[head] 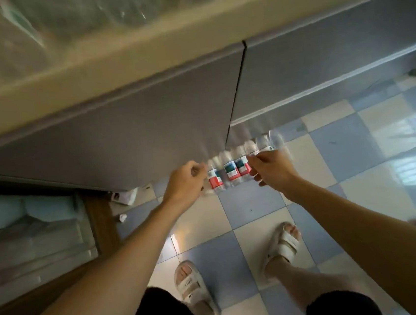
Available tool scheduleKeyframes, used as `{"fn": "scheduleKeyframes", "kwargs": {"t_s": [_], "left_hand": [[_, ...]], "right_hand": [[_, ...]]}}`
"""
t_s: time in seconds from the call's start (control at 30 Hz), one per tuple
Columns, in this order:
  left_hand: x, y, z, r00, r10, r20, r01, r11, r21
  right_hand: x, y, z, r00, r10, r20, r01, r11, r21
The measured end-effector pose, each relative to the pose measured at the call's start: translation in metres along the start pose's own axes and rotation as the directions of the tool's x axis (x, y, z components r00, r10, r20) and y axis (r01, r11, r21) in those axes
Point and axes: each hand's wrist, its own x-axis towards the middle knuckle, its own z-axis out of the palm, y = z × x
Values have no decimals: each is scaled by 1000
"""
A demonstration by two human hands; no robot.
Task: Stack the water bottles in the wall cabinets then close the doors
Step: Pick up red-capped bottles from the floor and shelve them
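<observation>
Both hands reach down to the bottles (231,171) on the floor (253,204) below the cabinet door (122,130): left hand (182,181) curled beside the end bottle, right hand (271,170) pinching one; blur hides the left's grip.

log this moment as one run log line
left hand grips water bottle pack | right hand grips pack | pack above checkered floor | cabinet doors closed

row of water bottles (231,170) on the floor (252,201) below the cabinet doors (127,130)
</observation>
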Motion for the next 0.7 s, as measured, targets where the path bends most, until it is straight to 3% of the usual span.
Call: {"fn": "scheduleKeyframes", "kwargs": {"t_s": [0.4, 0.7], "left_hand": [[260, -204, 194, 985, -123, -122, 137, 983, 119], [348, -306, 263, 968, -136, -212, 141, 990, 9]], "right_hand": [[286, 190, 123, 993, -95, 72, 112, 954, -280], [383, 271, 192, 978, -205, 30, 202, 910, -363]]}}
